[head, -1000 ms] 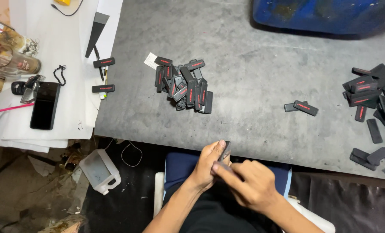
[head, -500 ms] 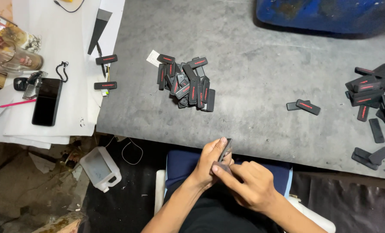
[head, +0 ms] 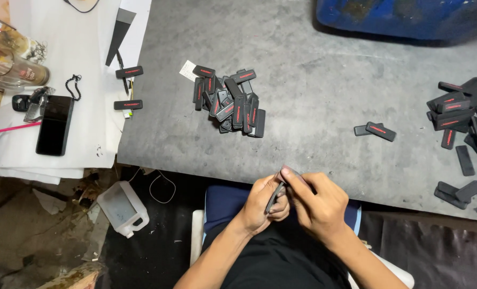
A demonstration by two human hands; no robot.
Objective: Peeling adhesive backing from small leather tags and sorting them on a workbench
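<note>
Far out to the left of the fingers, a glass mug (head: 15,72) stands on white paper sheets (head: 83,48) with a flat black phone (head: 54,124) and a thin pink pen (head: 16,127) beside it; what the mug holds cannot be told. Two slim black tabs with red marks (head: 128,88) lie on the paper's edge. Down on the floor, left of the hands, sits a translucent plastic jug (head: 122,207) with a handle. Beyond the fingers and a little left, a loose heap of black rectangular tabs (head: 231,101), matte and red-lettered, rests on the rough grey bench (head: 313,96). The left hand (head: 262,203) curls its fingers (head: 279,207) around a small dark flat piece (head: 275,197), held upright just off the near bench edge above the lap. The right hand (head: 316,206) meets it, its fingers (head: 292,175) pressed together on the piece's upper end, pinching it against the left thumb. Beyond and right of the fingers, a pair of tabs (head: 375,130) lies alone. A blue plastic tub (head: 409,16) sits at the far side of the bench, its contents out of sight. Farthest right, a second pile of black tabs (head: 466,123) spreads along the bench edge.
</note>
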